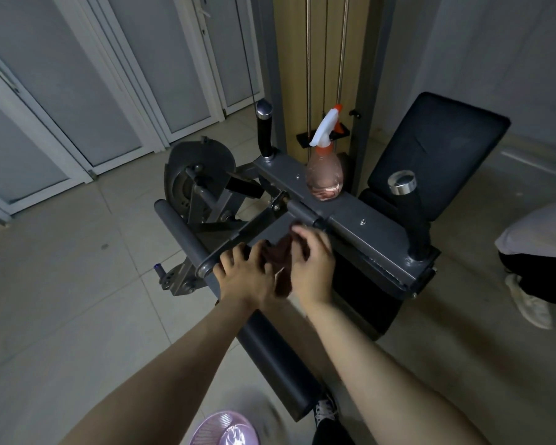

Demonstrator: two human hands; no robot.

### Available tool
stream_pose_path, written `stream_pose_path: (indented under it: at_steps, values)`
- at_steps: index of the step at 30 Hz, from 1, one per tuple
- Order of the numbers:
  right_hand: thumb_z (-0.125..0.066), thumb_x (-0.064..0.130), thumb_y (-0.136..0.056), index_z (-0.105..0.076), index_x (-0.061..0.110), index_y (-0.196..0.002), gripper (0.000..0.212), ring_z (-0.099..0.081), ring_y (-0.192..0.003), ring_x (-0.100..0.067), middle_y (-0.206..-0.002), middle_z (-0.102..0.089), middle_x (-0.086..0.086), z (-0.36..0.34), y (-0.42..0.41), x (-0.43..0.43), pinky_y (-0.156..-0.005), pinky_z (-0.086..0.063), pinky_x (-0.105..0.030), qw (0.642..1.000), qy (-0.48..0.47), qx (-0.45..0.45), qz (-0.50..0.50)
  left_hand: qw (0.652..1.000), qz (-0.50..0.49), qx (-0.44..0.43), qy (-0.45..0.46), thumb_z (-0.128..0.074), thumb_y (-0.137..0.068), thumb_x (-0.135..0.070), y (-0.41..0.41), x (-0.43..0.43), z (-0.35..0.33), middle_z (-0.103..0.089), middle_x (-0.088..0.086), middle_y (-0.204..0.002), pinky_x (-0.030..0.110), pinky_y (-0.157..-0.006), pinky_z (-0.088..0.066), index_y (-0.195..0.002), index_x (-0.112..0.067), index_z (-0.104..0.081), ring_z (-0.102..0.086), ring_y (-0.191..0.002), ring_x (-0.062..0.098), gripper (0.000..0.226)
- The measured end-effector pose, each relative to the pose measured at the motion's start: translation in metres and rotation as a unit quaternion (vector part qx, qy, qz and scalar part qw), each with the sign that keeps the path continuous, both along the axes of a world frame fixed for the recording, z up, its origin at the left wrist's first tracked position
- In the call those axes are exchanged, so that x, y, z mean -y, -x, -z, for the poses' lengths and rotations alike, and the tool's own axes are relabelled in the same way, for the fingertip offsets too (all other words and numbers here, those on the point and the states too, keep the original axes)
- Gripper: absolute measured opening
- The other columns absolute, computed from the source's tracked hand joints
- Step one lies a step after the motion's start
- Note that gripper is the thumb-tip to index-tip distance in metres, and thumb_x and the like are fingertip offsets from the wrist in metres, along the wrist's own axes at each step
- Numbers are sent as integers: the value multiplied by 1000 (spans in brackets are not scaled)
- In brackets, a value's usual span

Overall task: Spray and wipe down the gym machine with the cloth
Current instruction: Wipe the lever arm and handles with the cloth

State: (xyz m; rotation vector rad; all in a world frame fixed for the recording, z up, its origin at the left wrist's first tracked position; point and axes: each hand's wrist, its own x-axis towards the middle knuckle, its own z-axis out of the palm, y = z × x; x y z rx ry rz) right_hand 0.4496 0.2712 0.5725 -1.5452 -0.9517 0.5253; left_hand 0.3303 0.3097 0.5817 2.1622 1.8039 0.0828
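Note:
A grey gym machine (366, 226) fills the middle of the head view, with a flat steel crossbar and two black upright handles. A dark red-brown cloth (281, 261) hangs between my hands over the machine's angled arm. My left hand (243, 277) grips the cloth's left side, fingers curled over the bar. My right hand (312, 261) pinches the cloth's upper right part. A clear pink spray bottle (324, 170) with a white and orange trigger head stands upright on the crossbar, beyond my hands.
A black padded backrest (430, 155) stands at the right behind the crossbar. A black roller pad (276, 358) runs under my forearms. Another person's leg and white shoe (527, 303) are at the right edge. A pink basket (223, 430) sits on the tiled floor below.

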Motion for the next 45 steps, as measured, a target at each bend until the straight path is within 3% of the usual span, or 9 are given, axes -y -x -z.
stream_pose_path:
  at_steps: [3,12,19,23,27,29,35,41,45]
  values:
    - [-58,1,-94,-67,15,-125,35,-50,-126,-17,-134,-55,-1,-18,-39,-40,-106,-44,-27,981,-49,186,33,1000,-8,-2,-5,-33,-99,-46,-6,2,0,-26,8,-153,57,-118,-16,-149,-39,-23,-19,-140,35,51]
    - [-58,10,-94,-56,17,-137,44,-40,-133,-26,-143,-50,-3,3,-20,-42,-109,-41,-39,917,131,364,-95,1000,-20,19,-1,-31,-101,-47,-4,4,3,-20,6,-158,56,-119,-10,-152,-40,-20,-12,-145,34,53]
    - [-57,11,-98,-61,23,-130,34,-52,-126,-15,-136,-56,1,4,-17,-13,-96,-47,-22,976,89,149,-133,999,-33,32,0,-32,-101,-48,-7,5,4,-17,6,-161,56,-120,-6,-152,-41,-20,-8,-148,35,53]
    - [-58,12,-99,-61,23,-127,31,-56,-119,-14,-132,-60,-1,26,-20,-2,-81,-44,-10,992,115,-59,-9,999,-34,28,-2,-32,-100,-50,-6,2,4,-22,6,-160,58,-121,-9,-152,-42,-22,-11,-147,35,53]
    - [-58,14,-100,-57,30,-128,32,-66,-101,-29,-132,-61,-13,29,-41,-24,-92,-56,-45,855,73,-480,185,999,-25,35,-8,-34,-101,-51,0,3,7,-22,4,-159,56,-120,-10,-150,-46,-24,-11,-146,33,50]
    - [-57,11,-101,-53,24,-134,35,-65,-85,-25,-128,-61,-16,27,-53,-34,-76,-58,-42,791,27,-578,200,999,-19,30,-9,-33,-102,-52,1,4,8,-19,3,-161,56,-120,-8,-150,-47,-22,-9,-147,32,50]
    - [-52,14,-103,-47,42,-140,46,-61,-116,-32,-137,-57,-14,18,-17,-39,-101,-49,-56,801,57,-582,123,1000,-14,26,-1,-32,-103,-55,5,2,11,-16,2,-163,55,-120,-7,-153,-48,-19,-7,-148,32,52]
    - [-48,13,-104,-52,38,-134,39,-58,-99,-22,-121,-52,-3,14,15,-6,-46,-54,-23,825,76,-554,85,998,5,59,-4,-32,-104,-54,15,5,14,-12,-1,-167,53,-120,-4,-154,-48,-23,-3,-150,30,51]
    - [-54,1,-98,-65,27,-114,32,-56,-101,-19,-129,-48,-1,8,34,3,-53,-55,-24,867,93,-484,67,996,40,79,-31,-30,-103,-46,31,6,17,-20,0,-167,49,-117,-15,-152,-41,-35,-15,-147,29,49]
